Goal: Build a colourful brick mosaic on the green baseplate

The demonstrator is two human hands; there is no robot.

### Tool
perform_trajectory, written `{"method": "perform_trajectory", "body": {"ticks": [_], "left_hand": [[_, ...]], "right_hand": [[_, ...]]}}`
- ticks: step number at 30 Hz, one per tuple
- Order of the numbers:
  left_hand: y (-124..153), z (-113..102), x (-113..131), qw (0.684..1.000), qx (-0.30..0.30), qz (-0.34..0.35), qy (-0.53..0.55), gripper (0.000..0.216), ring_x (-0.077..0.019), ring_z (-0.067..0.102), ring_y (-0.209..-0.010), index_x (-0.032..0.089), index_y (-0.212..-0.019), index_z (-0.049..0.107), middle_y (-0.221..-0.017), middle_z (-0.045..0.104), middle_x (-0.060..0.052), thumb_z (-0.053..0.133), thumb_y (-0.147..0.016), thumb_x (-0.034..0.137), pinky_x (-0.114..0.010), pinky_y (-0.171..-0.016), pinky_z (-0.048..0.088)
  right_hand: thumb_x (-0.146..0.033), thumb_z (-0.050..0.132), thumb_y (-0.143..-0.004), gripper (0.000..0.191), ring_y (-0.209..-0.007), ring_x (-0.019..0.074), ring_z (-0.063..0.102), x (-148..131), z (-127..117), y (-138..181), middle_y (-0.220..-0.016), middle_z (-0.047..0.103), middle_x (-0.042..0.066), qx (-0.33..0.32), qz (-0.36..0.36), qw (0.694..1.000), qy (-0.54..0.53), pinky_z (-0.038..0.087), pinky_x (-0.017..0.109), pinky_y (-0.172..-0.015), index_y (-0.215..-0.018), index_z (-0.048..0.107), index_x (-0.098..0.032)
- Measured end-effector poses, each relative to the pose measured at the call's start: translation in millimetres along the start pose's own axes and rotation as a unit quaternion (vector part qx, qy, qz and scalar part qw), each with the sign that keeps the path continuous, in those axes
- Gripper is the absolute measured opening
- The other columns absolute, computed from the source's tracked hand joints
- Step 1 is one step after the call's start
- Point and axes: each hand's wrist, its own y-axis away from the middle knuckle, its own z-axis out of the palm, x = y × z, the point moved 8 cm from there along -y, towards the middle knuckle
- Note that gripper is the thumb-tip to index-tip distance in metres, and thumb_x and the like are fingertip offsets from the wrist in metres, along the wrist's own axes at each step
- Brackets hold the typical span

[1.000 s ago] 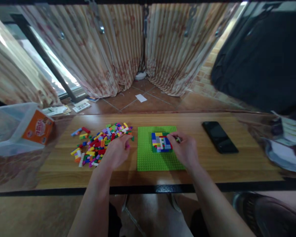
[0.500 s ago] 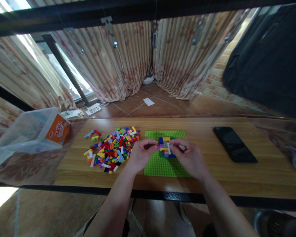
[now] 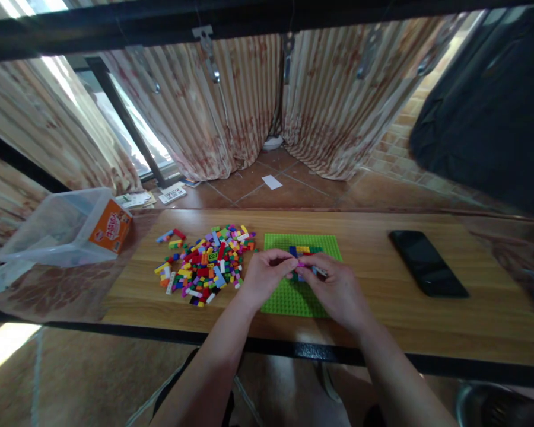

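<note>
A green studded baseplate lies on the wooden table under both hands. On its upper half stands a block of coloured building bricks, with blue, yellow and green showing; my fingers cover much of it. Over this block the fingertips of my left hand and my right hand meet in a pinch around a small pink brick. A pale bit shows by the right fingers; whether that hand holds it I cannot tell. Left of the plate spreads a pile of loose, mixed-colour bricks.
A black phone lies on the right of the wooden table. Beyond the table's left end stands a clear plastic box with an orange label. Curtains hang behind, and a white paper lies on the floor.
My left hand has moved right with the pink brick, and the fingertips of both hands, apart before, now come together at it. The whole view has shifted slightly.
</note>
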Motion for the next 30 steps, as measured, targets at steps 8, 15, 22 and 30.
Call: {"method": "perform_trajectory", "body": {"ticks": [8,15,22,30], "left_hand": [[-4.5,-4.3,-3.8,0.989,0.017,0.048,-0.141,0.020,-0.0114,0.054,-0.058,0.015,-0.075,0.069,-0.062,0.062,0.001,0.060,-0.082,0.030,-0.023,-0.055,0.039],[-4.0,-1.2,-0.5,0.956,0.040,0.093,-0.275,0.014,-0.0146,0.063,-0.070,0.017,-0.081,0.070,-0.077,0.071,-0.002,0.057,-0.084,0.021,-0.026,-0.066,0.046],[1.7,1.9,13.6,0.899,0.115,0.143,-0.397,0.015,-0.0208,0.063,-0.091,0.016,-0.095,0.068,-0.097,0.067,-0.008,0.062,-0.082,0.020,-0.037,-0.086,0.050],[2.0,5.0,11.7,0.892,0.116,0.166,-0.403,0.024,-0.0252,0.057,-0.110,0.018,-0.103,0.065,-0.114,0.061,-0.010,0.065,-0.079,0.020,-0.044,-0.101,0.045]], "right_hand": [[-0.038,0.061,-0.085,0.022,-0.083,0.0206,0.069,43.6,-50.4,10.4,-0.092,0.075,0.005,0.017,0.085,0.996,0.017,0.053,0.033,-0.075,-0.094,0.074,-0.023],[-0.037,0.062,-0.085,0.018,-0.089,0.0203,0.067,58.6,-49.0,19.3,-0.098,0.072,0.004,-0.068,0.084,0.994,0.027,0.052,0.035,-0.080,-0.092,0.075,-0.026],[-0.035,0.062,-0.085,0.015,-0.084,0.0182,0.066,56.3,-42.9,21.1,-0.093,0.071,0.003,-0.093,0.076,0.992,0.051,0.050,0.032,-0.075,-0.089,0.074,-0.026],[-0.036,0.060,-0.085,0.018,-0.073,0.0178,0.065,59.2,-42.6,21.6,-0.083,0.074,0.000,-0.110,0.104,0.986,0.069,0.049,0.032,-0.069,-0.087,0.075,-0.026]]}}
